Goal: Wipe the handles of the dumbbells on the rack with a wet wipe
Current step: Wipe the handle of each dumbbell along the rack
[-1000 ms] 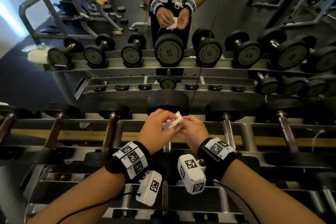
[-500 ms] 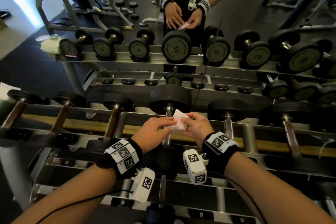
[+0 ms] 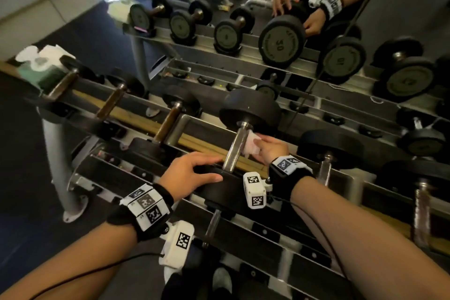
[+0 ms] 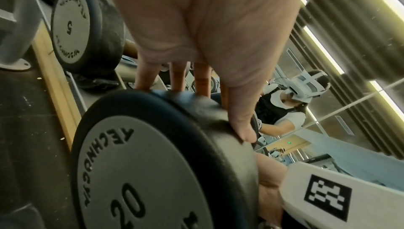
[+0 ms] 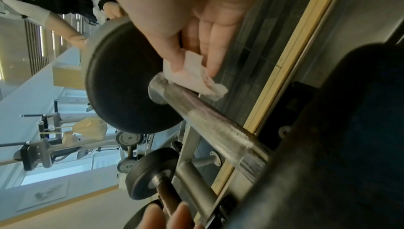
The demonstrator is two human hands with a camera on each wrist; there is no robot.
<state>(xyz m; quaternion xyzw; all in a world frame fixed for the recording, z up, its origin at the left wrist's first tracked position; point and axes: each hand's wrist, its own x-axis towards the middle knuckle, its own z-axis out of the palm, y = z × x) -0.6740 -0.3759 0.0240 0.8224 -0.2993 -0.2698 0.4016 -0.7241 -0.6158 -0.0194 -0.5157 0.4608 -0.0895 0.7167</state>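
A dumbbell marked 20 lies on the top tier of the rack (image 3: 194, 140). Its steel handle (image 3: 235, 148) (image 5: 218, 129) runs from the far black head (image 3: 250, 111) (image 5: 122, 77) to the near head (image 3: 219, 190) (image 4: 142, 163). My right hand (image 3: 266, 147) (image 5: 194, 66) pinches a white wet wipe (image 3: 250, 145) (image 5: 192, 77) between thumb and fingers. It holds the wipe against the right side of the handle, close to the far collar. My left hand (image 3: 192, 173) (image 4: 192, 94) rests on the rim of the near head, fingers stretched over it and thumb along the edge.
Three smaller dumbbells with brown handles (image 3: 168, 124) lie to the left on the same tier, steel-handled ones (image 3: 325, 168) to the right. A pack of wipes (image 3: 36, 66) sits at the rack's far left end. A mirror behind repeats the rack. A lower tier holds another handle (image 3: 211, 226).
Both hands held the wipe above the handle before. The left hand has let go and dropped onto the near head. The right hand has brought the wipe down against the handle.
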